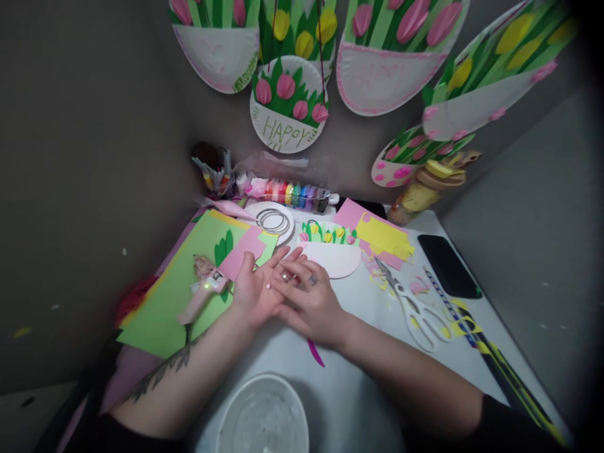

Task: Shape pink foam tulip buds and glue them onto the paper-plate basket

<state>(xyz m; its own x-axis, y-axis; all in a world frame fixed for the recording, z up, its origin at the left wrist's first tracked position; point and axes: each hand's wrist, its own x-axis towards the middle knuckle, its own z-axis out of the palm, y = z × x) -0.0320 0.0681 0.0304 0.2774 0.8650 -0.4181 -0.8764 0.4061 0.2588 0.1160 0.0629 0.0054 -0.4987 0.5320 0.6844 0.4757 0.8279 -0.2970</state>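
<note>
My left hand (pixel 251 291) lies palm up above the table, its fingers stretched out. A tiny pale pink ball (pixel 268 286), perhaps of clay, rests on that palm. Over it, my right hand (pixel 315 305) reaches with straight fingers laid across the left palm and fingers, close beside the ball. Just beyond the hands is a paper-plate basket (pixel 330 258) with small pink and yellow paper tulips. A pink glue gun (pixel 206 290) with a green light lies left of my left hand. Below my right hand shows a purple strip (pixel 316 353).
White-handled scissors (pixel 410 308), a phone (pixel 448 265) and a tumbler (pixel 419 189) are at the right. Green sheets (pixel 165 308) lie left. A white bowl (pixel 264 418) stands in front, coloured clay (pixel 292 194) at the back. Tulip plates (pixel 289 116) hang on the wall.
</note>
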